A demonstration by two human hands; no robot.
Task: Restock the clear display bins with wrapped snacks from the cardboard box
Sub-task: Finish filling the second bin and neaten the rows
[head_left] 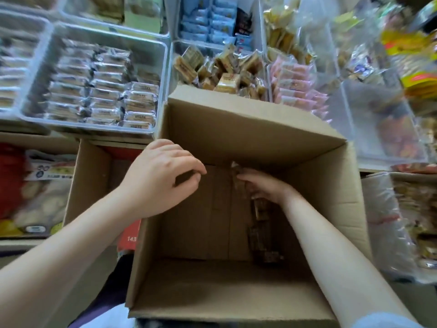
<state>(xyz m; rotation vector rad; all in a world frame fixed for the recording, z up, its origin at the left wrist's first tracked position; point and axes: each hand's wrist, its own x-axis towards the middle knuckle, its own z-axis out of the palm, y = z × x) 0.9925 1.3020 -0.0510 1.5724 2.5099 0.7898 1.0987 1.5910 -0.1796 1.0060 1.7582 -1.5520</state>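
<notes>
right hand (264, 185) grips snacks (260, 209) | in cardboard box (248, 136) | left hand (160, 178) hovers

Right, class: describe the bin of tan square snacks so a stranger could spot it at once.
Start at the open cardboard box in the middle. Just past its far wall sits a clear bin of tan square snacks heaped loosely; the neighbouring bins hold tidy rows, silvery packets left, pink packets right.

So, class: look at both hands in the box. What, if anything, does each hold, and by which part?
The right hand grips wrapped snacks by their upper ends, deep in the cardboard box. The left hand holds nothing.
</notes>
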